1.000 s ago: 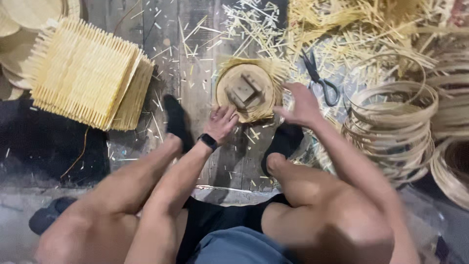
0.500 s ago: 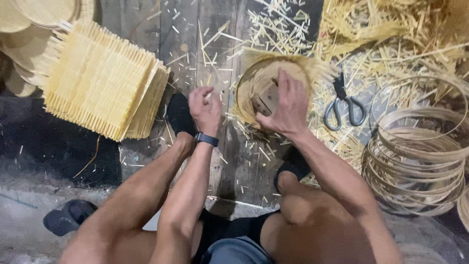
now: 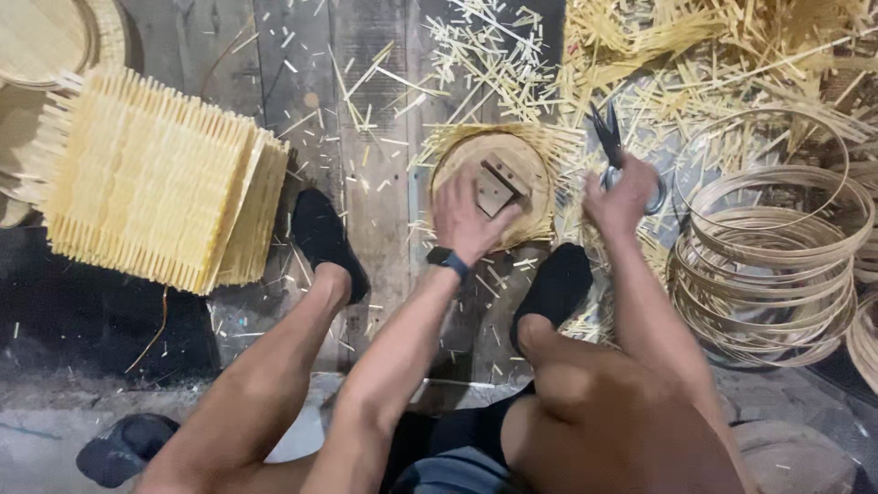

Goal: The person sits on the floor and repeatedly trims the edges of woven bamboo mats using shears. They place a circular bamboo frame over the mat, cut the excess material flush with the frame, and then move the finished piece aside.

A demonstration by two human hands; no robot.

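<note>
Two bare legs fill the near edge, knees bent, each foot in a black sock: left foot (image 3: 327, 240), right foot (image 3: 553, 285), both planted on the dark wooden plank floor (image 3: 366, 192). One dark slipper (image 3: 123, 446) lies at the near left on grey concrete.

Two hands work just past the feet. Left hand (image 3: 468, 220), with one black wristband (image 3: 450, 263), rests fingers spread on the near rim of one round woven bamboo mat in a thin hoop (image 3: 498, 183), pressing it flat to the floor between the feet. One small pale wooden block (image 3: 494, 190), roughly square, sits on the middle of the mat, touching the left fingertips. Right hand (image 3: 622, 197) is curled shut around the handles of one pair of black-bladed scissors (image 3: 615, 151), blades pointing away, just right of the mat.

One stack of square woven bamboo mats (image 3: 155, 201) with frayed stick edges lies to the left, at least two layers, exact count unclear. One pile of thin round bamboo hoops (image 3: 773, 247) sits on the right, many rings, too many to count. Countless short pale bamboo offcuts (image 3: 476, 64) litter the planks farther out; one big loose heap of long bamboo strips (image 3: 713, 46) at far right. Round woven trays (image 3: 46, 41) at far left corner, partly cut off, number unclear.
</note>
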